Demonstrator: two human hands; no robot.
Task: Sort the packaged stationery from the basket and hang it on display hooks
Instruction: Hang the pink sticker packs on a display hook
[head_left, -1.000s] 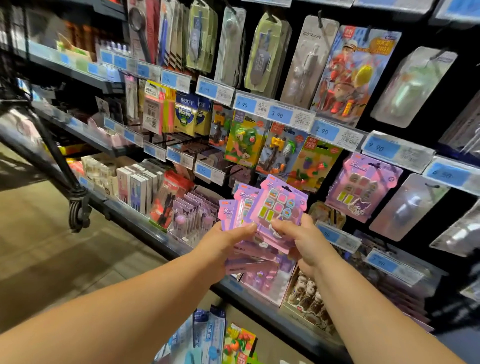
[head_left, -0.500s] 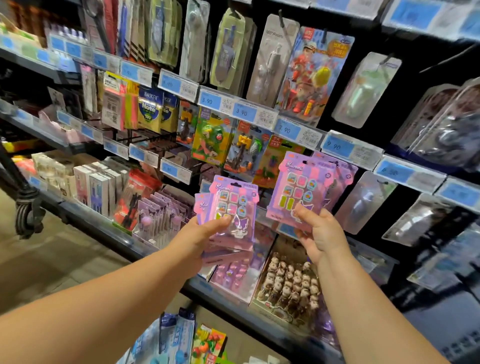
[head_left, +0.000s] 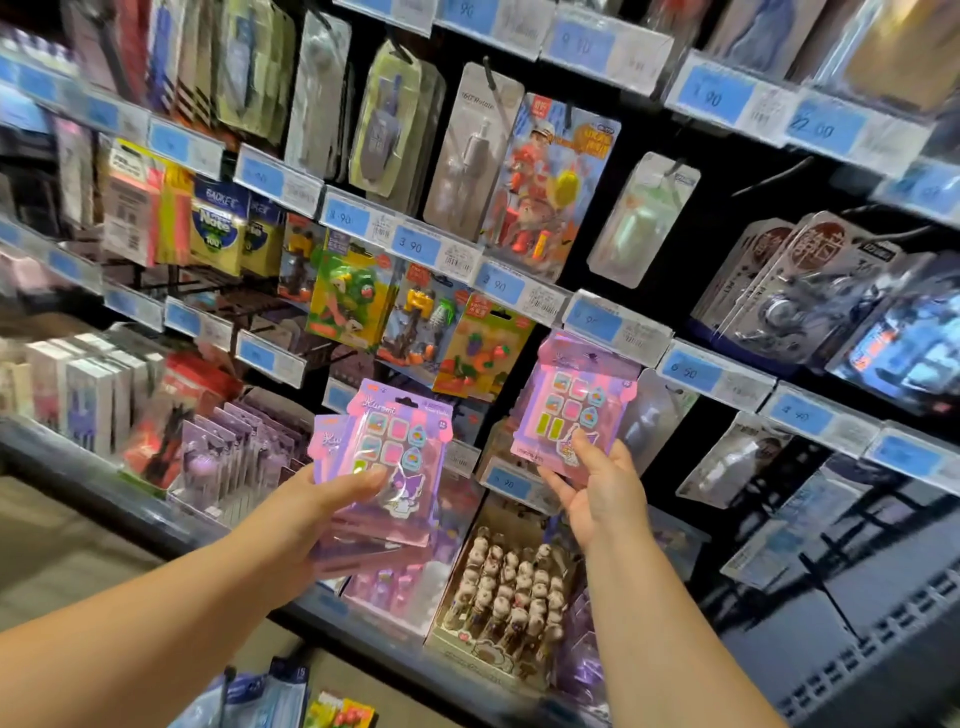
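Note:
My left hand (head_left: 317, 512) grips a fanned stack of pink and purple eraser packs (head_left: 395, 457), thumb across the front one. My right hand (head_left: 597, 493) pinches the bottom edge of a single matching pink pack (head_left: 574, 405) and holds it up against the black display wall, its top just under a blue price tag (head_left: 597, 325). The hook behind that pack is hidden. Packaged items lie at the bottom edge, blue ones (head_left: 270, 696) and a fruit-printed one (head_left: 343, 714).
Rows of hooks carry blister packs, such as fruit eraser packs (head_left: 483, 345) and a cartoon figure pack (head_left: 550, 182). A box of small figurines (head_left: 509, 587) stands on the lower shelf. Bare black hooks (head_left: 769, 176) jut out at upper right.
My right hand drew one pink pack off the stack and lifted it up and right to the display wall. My left hand kept the remaining packs. The view shifted right.

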